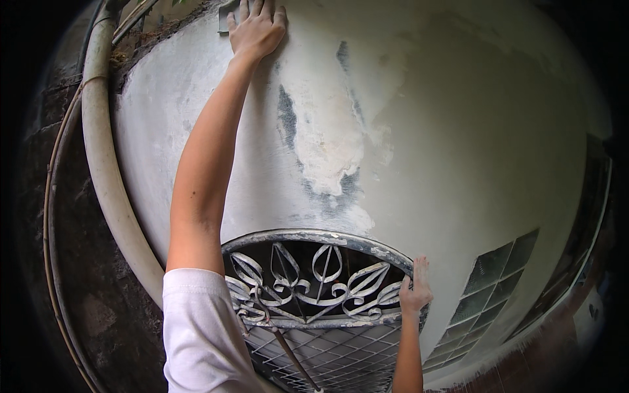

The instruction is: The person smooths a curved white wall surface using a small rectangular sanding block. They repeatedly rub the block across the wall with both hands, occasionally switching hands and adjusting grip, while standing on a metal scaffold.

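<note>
High on the wall, my left hand point(257, 31) lies over a flat grey piece point(225, 19) that looks like sandpaper, pressing it to the surface. Only the left edge of that piece shows; the rest is under my fingers or cut off by the upper edge. The plastered wall point(314, 131) is pale, with rough white patches and dark grey streaks right of my left arm. Lower down on the right, my right hand point(415, 288) rests at the right end of an arched metal frame point(341, 237), fingers pointing up and thumb apart.
Scrollwork bars point(327, 268) fill the arch, above a diamond-mesh gate point(327, 340). A thin brown stick point(295, 359) slants across the mesh. Along the left run a thick pale pipe point(98, 131) and thinner hoses. A paned window point(488, 288) is set into the wall at right.
</note>
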Demonstrator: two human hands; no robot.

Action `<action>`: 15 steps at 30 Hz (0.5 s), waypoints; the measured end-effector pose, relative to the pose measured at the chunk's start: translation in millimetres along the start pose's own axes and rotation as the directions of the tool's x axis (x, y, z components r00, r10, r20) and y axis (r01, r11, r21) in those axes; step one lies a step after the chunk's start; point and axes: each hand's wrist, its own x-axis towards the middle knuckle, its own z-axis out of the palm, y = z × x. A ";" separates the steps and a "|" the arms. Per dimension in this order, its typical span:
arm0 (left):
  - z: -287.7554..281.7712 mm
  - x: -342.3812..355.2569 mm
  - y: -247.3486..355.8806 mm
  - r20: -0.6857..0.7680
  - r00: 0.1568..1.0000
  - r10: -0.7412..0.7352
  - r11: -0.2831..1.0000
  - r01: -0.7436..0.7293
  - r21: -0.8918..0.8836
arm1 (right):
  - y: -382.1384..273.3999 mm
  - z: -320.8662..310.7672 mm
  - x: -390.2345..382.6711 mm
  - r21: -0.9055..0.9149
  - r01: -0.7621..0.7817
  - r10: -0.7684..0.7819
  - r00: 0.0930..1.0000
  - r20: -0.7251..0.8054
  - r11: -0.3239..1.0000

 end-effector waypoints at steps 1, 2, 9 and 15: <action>-1.7 -0.1 -8.5 0.015 0.999 0.036 0.999 -0.036 -0.035 | 0.7 -0.1 0.0 0.003 0.015 -0.015 1.000 -0.012 1.000; -2.0 -2.7 -21.5 0.010 0.999 0.036 0.999 -0.036 -0.033 | 0.8 -0.4 -0.5 -0.001 0.001 -0.001 1.000 0.002 1.000; -7.4 -30.6 -186.4 -0.115 0.993 0.021 1.000 -0.022 -0.004 | -4.7 1.2 -3.9 0.020 -0.070 0.071 0.997 -0.030 0.997; -40.1 -84.3 -317.7 -0.069 0.959 -0.275 0.955 0.280 0.094 | -9.2 4.2 -4.9 -0.023 -0.069 0.068 0.996 -0.050 0.997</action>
